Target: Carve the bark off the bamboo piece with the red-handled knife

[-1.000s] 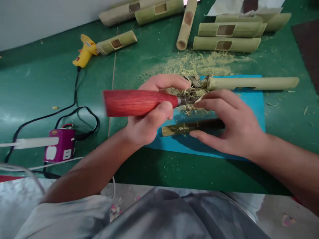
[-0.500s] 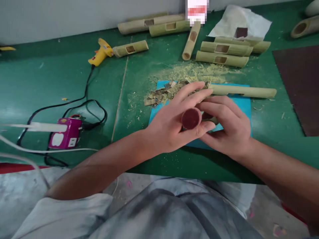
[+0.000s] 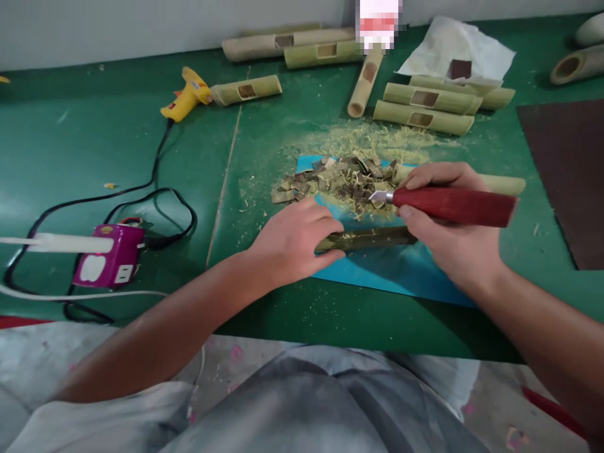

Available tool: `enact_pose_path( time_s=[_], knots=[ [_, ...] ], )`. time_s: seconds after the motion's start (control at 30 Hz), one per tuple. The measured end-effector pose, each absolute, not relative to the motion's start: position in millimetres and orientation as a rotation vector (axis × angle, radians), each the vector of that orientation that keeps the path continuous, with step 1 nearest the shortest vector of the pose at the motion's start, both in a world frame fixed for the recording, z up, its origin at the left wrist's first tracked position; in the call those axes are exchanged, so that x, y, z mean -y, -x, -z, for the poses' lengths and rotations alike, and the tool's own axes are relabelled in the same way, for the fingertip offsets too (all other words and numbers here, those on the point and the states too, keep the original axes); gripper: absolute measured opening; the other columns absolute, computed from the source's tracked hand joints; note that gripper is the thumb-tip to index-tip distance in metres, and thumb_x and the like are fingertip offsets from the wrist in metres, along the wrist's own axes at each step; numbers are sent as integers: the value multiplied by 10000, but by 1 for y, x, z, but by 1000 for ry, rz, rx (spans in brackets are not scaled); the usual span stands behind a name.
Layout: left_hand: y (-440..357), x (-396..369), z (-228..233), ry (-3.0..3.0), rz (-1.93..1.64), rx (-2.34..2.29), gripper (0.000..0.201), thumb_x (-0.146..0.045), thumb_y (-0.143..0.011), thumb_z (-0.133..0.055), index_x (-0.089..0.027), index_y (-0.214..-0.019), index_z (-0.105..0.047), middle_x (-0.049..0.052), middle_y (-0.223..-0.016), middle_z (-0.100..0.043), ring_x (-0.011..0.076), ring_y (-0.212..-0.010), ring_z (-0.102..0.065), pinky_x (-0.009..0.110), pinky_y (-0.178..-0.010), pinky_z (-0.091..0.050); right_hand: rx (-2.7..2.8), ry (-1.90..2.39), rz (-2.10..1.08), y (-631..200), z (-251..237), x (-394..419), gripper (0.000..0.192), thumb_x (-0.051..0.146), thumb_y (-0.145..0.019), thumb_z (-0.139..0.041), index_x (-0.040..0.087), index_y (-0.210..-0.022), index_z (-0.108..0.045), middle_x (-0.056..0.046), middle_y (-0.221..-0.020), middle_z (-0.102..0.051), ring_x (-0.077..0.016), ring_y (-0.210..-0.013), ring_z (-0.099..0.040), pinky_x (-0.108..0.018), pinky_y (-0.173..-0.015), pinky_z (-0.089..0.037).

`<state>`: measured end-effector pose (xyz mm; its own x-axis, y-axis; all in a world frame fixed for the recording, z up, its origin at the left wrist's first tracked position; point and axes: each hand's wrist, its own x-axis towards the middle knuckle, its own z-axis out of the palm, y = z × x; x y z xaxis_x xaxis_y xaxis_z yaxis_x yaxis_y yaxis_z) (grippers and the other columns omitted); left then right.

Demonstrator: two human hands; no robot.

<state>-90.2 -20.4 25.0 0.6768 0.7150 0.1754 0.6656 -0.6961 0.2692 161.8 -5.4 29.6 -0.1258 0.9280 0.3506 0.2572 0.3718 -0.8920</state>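
Note:
My left hand (image 3: 302,239) is closed round the left end of a dark, brownish-green bamboo piece (image 3: 372,239), which lies crosswise over a blue mat (image 3: 401,277). In my right hand (image 3: 453,233) is a carving knife with a red handle (image 3: 457,206); its short bright blade points left, above the bamboo piece and apart from it. Beyond my hands, a heap of bamboo chips (image 3: 344,179) covers the far part of the mat. A pale bamboo tube (image 3: 500,184) is partly hidden behind my right hand.
Several bamboo tubes with cut windows, such as this tube (image 3: 425,118), lie along the back. At left are a yellow glue gun (image 3: 186,97), its black cord and a purple power adapter (image 3: 111,255). A dark brown sheet (image 3: 566,176) lies at right, white paper (image 3: 457,47) behind.
The hands were together, with the knife's handle end in the left hand. Now they are apart: the knife is in the right hand, and the left grips the bamboo piece.

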Motion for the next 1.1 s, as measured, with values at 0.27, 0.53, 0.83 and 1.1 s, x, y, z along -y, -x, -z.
enact_pose_path(
  time_s=[0.27, 0.53, 0.83, 1.1],
  knots=[
    [98, 10, -19, -2610, -501, -1069, 227, -295, -931, -683, -177, -1107, -765, 98, -1042, -744, 233, -940, -658, 365, -827, -513, 1689, 1033, -975, -164, -28, 9, 184, 234, -792, -820, 284, -912, -691, -32, -946, -740, -247, -899, -700, -435, -804, -598],
    [101, 6, -12, -2558, -550, -1046, 269, -343, -928, -711, -170, -1126, -771, 104, -1065, -748, 230, -943, -668, 371, -846, -514, 1749, 838, -1061, -156, -19, 10, 244, 137, -797, -759, 323, -946, -707, -12, -951, -714, -220, -916, -689, -416, -881, -592],
    [101, 6, -10, -2549, -621, -1017, 255, -315, -931, -706, -156, -1121, -766, 100, -1051, -749, 217, -922, -660, 363, -835, -502, 1781, 861, -1046, -152, -19, 11, 189, 199, -788, -837, 287, -906, -718, 9, -884, -728, -194, -886, -694, -371, -830, -564],
    [100, 6, -8, -2545, -638, -1028, 251, -312, -937, -694, -168, -1131, -762, 92, -1040, -748, 202, -916, -656, 351, -838, -499, 1747, 1026, -957, -147, -21, 14, 118, 175, -818, -781, 282, -836, -733, 19, -871, -743, -162, -821, -701, -342, -795, -574]
  ],
)
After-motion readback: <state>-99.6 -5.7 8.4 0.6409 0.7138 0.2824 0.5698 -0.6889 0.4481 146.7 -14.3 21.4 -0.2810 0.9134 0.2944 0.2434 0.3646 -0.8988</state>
